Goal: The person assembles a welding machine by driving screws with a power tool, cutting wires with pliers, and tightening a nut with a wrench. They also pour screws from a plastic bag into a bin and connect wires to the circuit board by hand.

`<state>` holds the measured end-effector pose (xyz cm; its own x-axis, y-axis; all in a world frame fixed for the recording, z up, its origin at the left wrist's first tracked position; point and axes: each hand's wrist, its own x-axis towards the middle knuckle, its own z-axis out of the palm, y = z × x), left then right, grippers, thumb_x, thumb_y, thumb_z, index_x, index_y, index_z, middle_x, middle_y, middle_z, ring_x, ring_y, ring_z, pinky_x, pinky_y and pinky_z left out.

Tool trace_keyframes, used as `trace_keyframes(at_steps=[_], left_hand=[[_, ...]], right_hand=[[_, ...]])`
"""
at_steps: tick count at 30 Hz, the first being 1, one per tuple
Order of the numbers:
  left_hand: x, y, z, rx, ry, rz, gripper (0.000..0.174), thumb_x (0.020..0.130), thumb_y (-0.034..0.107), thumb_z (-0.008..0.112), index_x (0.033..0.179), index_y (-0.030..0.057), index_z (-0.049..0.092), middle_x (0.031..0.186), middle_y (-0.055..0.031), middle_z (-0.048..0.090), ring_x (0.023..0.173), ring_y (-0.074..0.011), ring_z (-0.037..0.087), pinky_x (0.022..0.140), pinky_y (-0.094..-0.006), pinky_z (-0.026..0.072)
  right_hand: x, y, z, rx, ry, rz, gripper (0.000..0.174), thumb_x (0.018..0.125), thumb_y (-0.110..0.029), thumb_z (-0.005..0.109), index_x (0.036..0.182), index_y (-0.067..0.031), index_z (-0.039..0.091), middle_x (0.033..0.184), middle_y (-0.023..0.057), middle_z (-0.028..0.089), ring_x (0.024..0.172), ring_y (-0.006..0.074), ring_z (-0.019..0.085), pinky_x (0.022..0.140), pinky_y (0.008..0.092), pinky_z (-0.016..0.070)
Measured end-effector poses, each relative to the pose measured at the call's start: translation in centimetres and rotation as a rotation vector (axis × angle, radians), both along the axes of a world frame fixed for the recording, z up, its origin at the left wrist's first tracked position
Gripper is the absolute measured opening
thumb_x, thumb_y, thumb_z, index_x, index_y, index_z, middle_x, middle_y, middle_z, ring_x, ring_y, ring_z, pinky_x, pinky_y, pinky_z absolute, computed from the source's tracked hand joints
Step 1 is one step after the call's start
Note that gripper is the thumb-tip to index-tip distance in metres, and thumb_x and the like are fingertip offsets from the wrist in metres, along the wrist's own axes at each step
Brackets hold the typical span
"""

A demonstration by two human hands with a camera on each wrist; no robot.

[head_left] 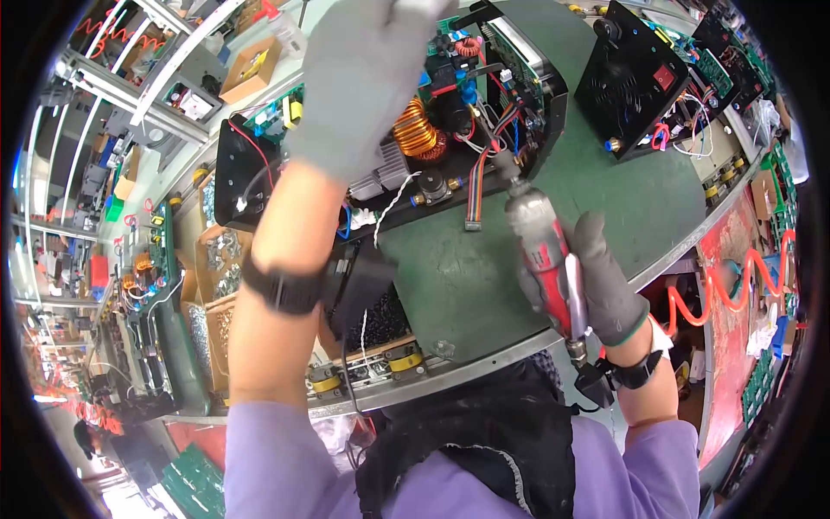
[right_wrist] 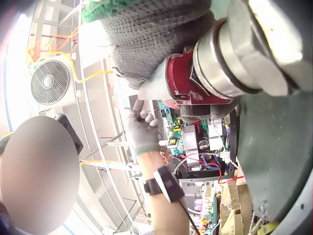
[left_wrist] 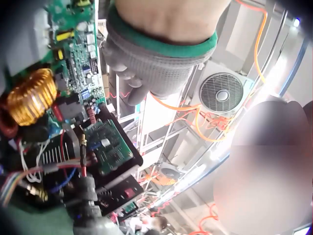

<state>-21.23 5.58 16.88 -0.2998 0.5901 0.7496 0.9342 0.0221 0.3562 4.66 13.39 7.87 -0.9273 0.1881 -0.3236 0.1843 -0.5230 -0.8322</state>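
Observation:
The left gloved hand (head_left: 354,95) is raised over an open black chassis, above its copper coil (head_left: 417,130) and heatsink. Its fingers look bent in the left wrist view (left_wrist: 151,68); whether they pinch something small cannot be told. The right gloved hand (head_left: 605,285) grips a red and silver power driver (head_left: 546,251), fingers wrapped around its body in the right wrist view (right_wrist: 151,44). The driver's front end is beside the chassis' near edge, right of a hanging ribbon cable (head_left: 475,195). Its bit shows near the circuit boards in the left wrist view.
Another black unit with a red switch (head_left: 663,76) stands at the back right of the green mat (head_left: 458,294). Parts boxes (head_left: 199,285) lie at the left. A coiled orange hose (head_left: 735,298) hangs at the right, and a cable trails from the left wrist.

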Motion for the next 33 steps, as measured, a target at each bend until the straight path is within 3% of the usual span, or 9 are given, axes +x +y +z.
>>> trace_keyframes(at_steps=[1, 2, 3, 5, 6, 8, 11, 24, 33], left_hand=[[-1.3, 2.0, 0.0, -0.074, 0.025, 0.081, 0.036, 0.095, 0.035, 0.053, 0.098, 0.0029, 0.070, 0.075, -0.0085, 0.055, 0.074, -0.0205, 0.051, 0.067, -0.0326, 0.0391], [-2.2, 3.6, -0.2, -0.148, 0.049, 0.163, 0.032, 0.092, 0.031, 0.058, 0.099, 0.0004, 0.066, 0.083, -0.0204, 0.062, 0.083, -0.0357, 0.062, 0.074, -0.0400, 0.0484], [-3.2, 4.6, -0.5, -0.143, 0.045, 0.162, 0.032, 0.092, 0.031, 0.058, 0.099, 0.0004, 0.066, 0.083, -0.0204, 0.062, 0.083, -0.0357, 0.062, 0.074, -0.0400, 0.0484], [-4.0, 5.5, -0.8, -0.102, 0.173, -0.070, 0.036, 0.094, 0.034, 0.058, 0.091, -0.0016, 0.065, 0.081, -0.0246, 0.062, 0.076, -0.0402, 0.060, 0.068, -0.0444, 0.0460], [-4.6, 5.8, -1.2, -0.103, 0.161, -0.074, 0.036, 0.094, 0.034, 0.058, 0.091, -0.0016, 0.065, 0.081, -0.0246, 0.062, 0.076, -0.0402, 0.060, 0.068, -0.0444, 0.0460], [-3.7, 5.2, 0.8, -0.357, -0.179, -0.108, 0.040, 0.095, 0.037, 0.057, 0.092, -0.0024, 0.065, 0.078, -0.0269, 0.062, 0.074, -0.0426, 0.060, 0.068, -0.0444, 0.0462], [-4.2, 5.5, 0.2, -0.245, -0.078, -0.126, 0.042, 0.095, 0.038, 0.057, 0.090, -0.0031, 0.064, 0.077, -0.0272, 0.062, 0.074, -0.0426, 0.060, 0.068, -0.0442, 0.0466], [-4.3, 5.8, 0.4, -0.241, -0.091, -0.116, 0.044, 0.093, 0.039, 0.059, 0.086, -0.0042, 0.064, 0.076, -0.0285, 0.062, 0.074, -0.0445, 0.061, 0.067, -0.0457, 0.0470], [-4.3, 6.0, 0.4, -0.263, -0.122, -0.115, 0.041, 0.092, 0.036, 0.061, 0.087, -0.0048, 0.064, 0.077, -0.0285, 0.063, 0.076, -0.0447, 0.062, 0.069, -0.0459, 0.0481]], right_hand=[[-0.6, 0.0, -0.1, -0.032, -0.028, -0.012, 0.062, 0.086, -0.068, 0.056, 0.095, -0.0062, 0.056, 0.064, 0.0036, 0.056, 0.055, 0.0107, 0.054, 0.048, 0.0243, 0.0440], [-1.0, -0.1, 0.0, -0.028, -0.032, -0.014, 0.062, 0.086, -0.068, 0.056, 0.095, -0.0062, 0.056, 0.064, 0.0036, 0.056, 0.055, 0.0107, 0.054, 0.048, 0.0243, 0.0440], [-1.4, -0.3, 0.1, -0.009, -0.011, -0.036, 0.058, 0.086, -0.063, 0.060, 0.099, -0.0066, 0.055, 0.066, 0.0039, 0.056, 0.056, 0.0109, 0.054, 0.048, 0.0243, 0.0441], [-2.3, -0.4, 0.2, 0.025, 0.034, -0.076, 0.051, 0.086, -0.052, 0.067, 0.106, -0.0074, 0.053, 0.068, 0.0044, 0.057, 0.057, 0.0113, 0.055, 0.049, 0.0243, 0.0443], [-2.8, -0.4, 0.0, 0.023, 0.023, -0.079, 0.051, 0.086, -0.052, 0.067, 0.106, -0.0074, 0.053, 0.068, 0.0044, 0.057, 0.057, 0.0113, 0.055, 0.049, 0.0243, 0.0443], [-3.4, -0.3, 0.1, -0.011, 0.011, -0.091, 0.050, 0.087, -0.049, 0.066, 0.110, -0.0077, 0.050, 0.070, 0.0046, 0.057, 0.058, 0.0114, 0.055, 0.050, 0.0245, 0.0450], [-4.2, -0.1, -0.1, -0.023, -0.015, -0.127, 0.047, 0.088, -0.047, 0.065, 0.109, -0.0076, 0.051, 0.070, 0.0048, 0.058, 0.056, 0.0112, 0.055, 0.048, 0.0242, 0.0444], [-4.8, -0.5, 0.2, 0.044, -0.081, -0.184, 0.044, 0.089, -0.045, 0.065, 0.109, -0.0066, 0.052, 0.071, 0.0043, 0.059, 0.054, 0.0104, 0.055, 0.046, 0.0238, 0.0441], [-5.2, -0.2, 1.1, 0.218, -0.182, -0.187, 0.041, 0.089, -0.038, 0.067, 0.110, -0.0071, 0.052, 0.070, 0.0044, 0.060, 0.051, 0.0109, 0.055, 0.044, 0.0249, 0.0443]])
